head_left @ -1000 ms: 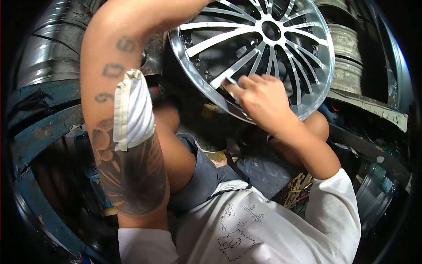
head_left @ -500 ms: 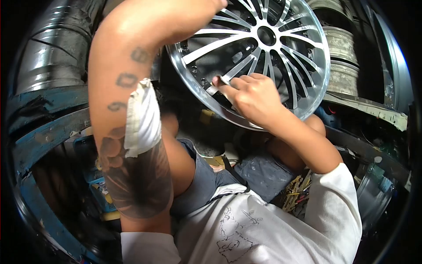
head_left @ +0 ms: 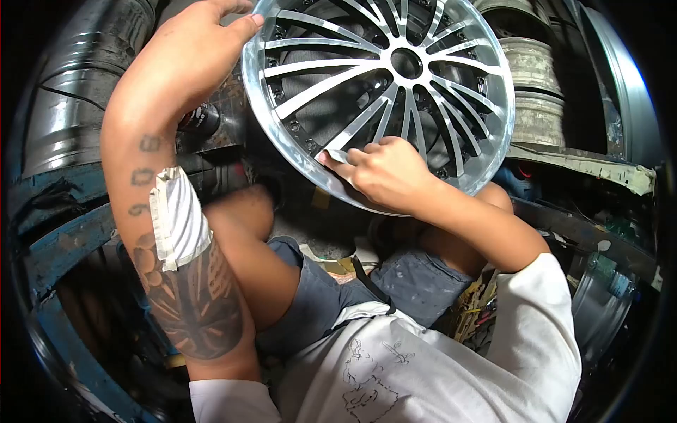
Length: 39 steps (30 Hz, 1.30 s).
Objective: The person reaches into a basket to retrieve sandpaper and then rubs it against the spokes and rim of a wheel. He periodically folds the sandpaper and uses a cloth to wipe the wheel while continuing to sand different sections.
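A multi-spoke alloy wheel (head_left: 407, 63) with a polished rim is tilted above my knees. My right hand (head_left: 386, 171) is closed on a small grey sheet (head_left: 338, 156), pressed at the lower-left inside of the rim near the spoke ends. My left hand (head_left: 224, 20) is at the upper left, thumb and fingers apart, the thumb at the rim's outer edge; the top of the frame cuts off part of it. A cloth patch (head_left: 182, 220) is taped to my left forearm.
Large metal cylinders (head_left: 92, 77) stand at the left beside a blue metal frame (head_left: 67, 236). A black can (head_left: 201, 120) is behind my left wrist. Dusty rims (head_left: 532, 77) are stacked at the right above a ledge (head_left: 585, 169). Scraps (head_left: 476, 307) lie below my right arm.
My left hand has moved left and away from over the wheel to its outer edge. The wheel and my right hand appear farther left in view; the right hand still grips the sheet.
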### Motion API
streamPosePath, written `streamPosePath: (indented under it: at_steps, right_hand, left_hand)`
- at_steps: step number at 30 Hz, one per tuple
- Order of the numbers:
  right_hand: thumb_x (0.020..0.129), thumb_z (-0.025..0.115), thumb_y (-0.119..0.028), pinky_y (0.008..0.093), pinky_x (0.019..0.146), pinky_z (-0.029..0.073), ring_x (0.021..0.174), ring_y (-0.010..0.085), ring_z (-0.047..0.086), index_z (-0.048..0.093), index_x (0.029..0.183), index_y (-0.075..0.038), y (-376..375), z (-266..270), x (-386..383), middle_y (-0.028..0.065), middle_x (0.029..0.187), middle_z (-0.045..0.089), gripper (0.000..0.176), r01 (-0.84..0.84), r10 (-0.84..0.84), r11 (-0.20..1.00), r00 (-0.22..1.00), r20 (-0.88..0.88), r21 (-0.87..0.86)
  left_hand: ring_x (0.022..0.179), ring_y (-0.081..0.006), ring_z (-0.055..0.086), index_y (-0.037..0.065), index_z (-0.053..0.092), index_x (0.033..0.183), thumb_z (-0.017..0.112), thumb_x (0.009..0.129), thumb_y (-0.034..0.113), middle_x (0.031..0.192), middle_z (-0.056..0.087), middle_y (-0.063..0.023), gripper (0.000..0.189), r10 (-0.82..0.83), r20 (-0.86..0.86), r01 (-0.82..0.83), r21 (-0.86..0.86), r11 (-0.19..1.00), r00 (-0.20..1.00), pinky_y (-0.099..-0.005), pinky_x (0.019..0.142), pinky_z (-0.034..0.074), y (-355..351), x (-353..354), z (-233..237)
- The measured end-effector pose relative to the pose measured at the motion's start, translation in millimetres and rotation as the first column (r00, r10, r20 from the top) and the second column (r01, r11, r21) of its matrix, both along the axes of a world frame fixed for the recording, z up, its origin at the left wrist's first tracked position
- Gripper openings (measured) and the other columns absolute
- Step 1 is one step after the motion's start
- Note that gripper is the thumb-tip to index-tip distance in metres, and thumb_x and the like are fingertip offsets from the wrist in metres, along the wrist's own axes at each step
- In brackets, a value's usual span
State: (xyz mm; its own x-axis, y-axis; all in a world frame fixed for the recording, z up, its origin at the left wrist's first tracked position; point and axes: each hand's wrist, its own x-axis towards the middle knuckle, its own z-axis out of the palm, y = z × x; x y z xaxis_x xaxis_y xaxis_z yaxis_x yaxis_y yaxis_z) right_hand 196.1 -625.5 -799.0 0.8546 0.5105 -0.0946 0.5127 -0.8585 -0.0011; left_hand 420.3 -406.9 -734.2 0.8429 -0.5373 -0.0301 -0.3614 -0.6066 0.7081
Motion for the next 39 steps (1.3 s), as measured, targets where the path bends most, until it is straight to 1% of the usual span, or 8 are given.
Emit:
streamPosePath:
  at_steps: [2, 6, 15, 22, 27, 31, 36, 39]
  right_hand:
    - [0.084, 0.064, -0.022, 0.0324, 0.062, 0.054, 0.071, 0.0157, 0.071, 0.076, 0.115, -0.015, 1.7, 8.9, 8.6, -0.001, 0.078, 0.065, 0.034, -0.048, 0.048, 0.999, 0.999, -0.014, -0.017]
    - [0.085, 0.064, -0.024, 0.0333, 0.062, 0.054, 0.068, 0.0168, 0.071, 0.076, 0.112, -0.018, 1.3, 10.5, 3.1, -0.0008, 0.078, 0.065, 0.03, -0.054, 0.053, 0.997, 0.998, -0.033, -0.051]
    - [0.087, 0.063, -0.021, 0.0359, 0.062, 0.056, 0.07, 0.0207, 0.074, 0.073, 0.087, -0.013, 4.3, 15.8, 0.7, 0.0045, 0.075, 0.069, 0.013, -0.011, 0.01, 1.0, 0.991, -0.134, -0.01]
    - [0.09, 0.06, -0.02, 0.0358, 0.06, 0.056, 0.066, 0.0204, 0.074, 0.075, 0.113, -0.011, 2.2, 13.4, 1.1, 0.0036, 0.08, 0.071, 0.029, -0.037, 0.036, 0.999, 0.995, -0.096, 0.0]
    - [0.089, 0.062, -0.02, 0.0339, 0.062, 0.055, 0.066, 0.0192, 0.072, 0.072, 0.107, -0.014, 2.5, 7.5, 1.9, 0.0017, 0.077, 0.069, 0.022, 0.015, -0.016, 1.0, 0.997, -0.074, -0.022]
    - [0.088, 0.064, -0.021, 0.0334, 0.06, 0.053, 0.064, 0.0192, 0.07, 0.071, 0.132, -0.014, 11.3, 25.6, 7.1, 0.0016, 0.074, 0.064, 0.045, 0.03, -0.031, 0.998, 0.999, 0.038, 0.048]
    - [0.087, 0.064, -0.016, 0.0384, 0.056, 0.054, 0.058, 0.0241, 0.067, 0.069, 0.131, -0.009, 10.2, 22.9, -1.2, 0.0046, 0.07, 0.066, 0.045, 0.094, -0.098, 0.995, 0.991, -0.095, -0.043]
    - [0.087, 0.063, -0.014, 0.0387, 0.055, 0.053, 0.058, 0.0242, 0.067, 0.068, 0.131, -0.007, 0.9, 7.0, 6.1, 0.0057, 0.07, 0.066, 0.044, 0.107, -0.106, 0.993, 0.994, -0.008, 0.053]
  left_hand:
    - [0.093, -0.013, 0.064, 0.001, 0.064, 0.139, 0.065, 0.103, 0.029, 0.105, 0.073, -0.0109, 0.045, 0.067, -0.097, -0.057, 0.098, 0.994, 0.993, -0.0317, 0.087, 0.052, -7.5, -11.8, 24.0]
    - [0.105, -0.0394, 0.071, 0.0, 0.072, 0.12, 0.058, 0.103, 0.035, 0.112, 0.074, -0.0229, 0.042, -0.052, 0.182, 0.029, 0.127, 0.992, 0.982, -0.0414, 0.093, 0.054, -21.9, -53.5, 70.7]
    - [0.109, -0.0396, 0.07, 0.0, 0.071, 0.12, 0.056, 0.104, 0.035, 0.116, 0.073, -0.0227, 0.041, -0.077, 0.172, 0.058, 0.111, 0.992, 0.982, -0.0416, 0.096, 0.054, -19.1, -48.5, 69.4]
    - [0.103, -0.0403, 0.07, -0.001, 0.073, 0.111, 0.054, 0.104, 0.033, 0.109, 0.073, -0.0235, 0.04, -0.117, 0.245, 0.082, 0.147, 0.986, 0.963, -0.0435, 0.091, 0.055, -16.1, -31.3, 53.5]
    - [0.093, -0.0404, 0.071, -0.002, 0.074, 0.103, 0.055, 0.104, 0.035, 0.099, 0.073, -0.0241, 0.041, -0.078, 0.255, 0.052, 0.108, 0.993, 0.964, -0.0444, 0.085, 0.056, -19.9, -39.3, 65.4]
    - [0.084, -0.04, 0.071, -0.002, 0.075, 0.097, 0.058, 0.103, 0.033, 0.091, 0.072, -0.0239, 0.039, -0.231, 0.586, 0.108, 0.238, 0.965, 0.776, -0.0438, 0.077, 0.056, -16.3, -18.6, 38.1]
    - [0.078, -0.04, 0.07, -0.003, 0.073, 0.089, 0.061, 0.098, 0.027, 0.088, 0.072, -0.0234, 0.033, 0.112, 0.3, -0.071, -0.144, 0.987, 0.947, -0.0429, 0.071, 0.056, -15.2, -39.8, 55.8]
    - [0.076, -0.0408, 0.069, -0.004, 0.072, 0.086, 0.062, 0.096, 0.024, 0.083, 0.07, -0.024, 0.031, 0.105, 0.459, -0.038, -0.153, 0.987, 0.882, -0.0428, 0.07, 0.055, -16.9, -43.2, 54.0]
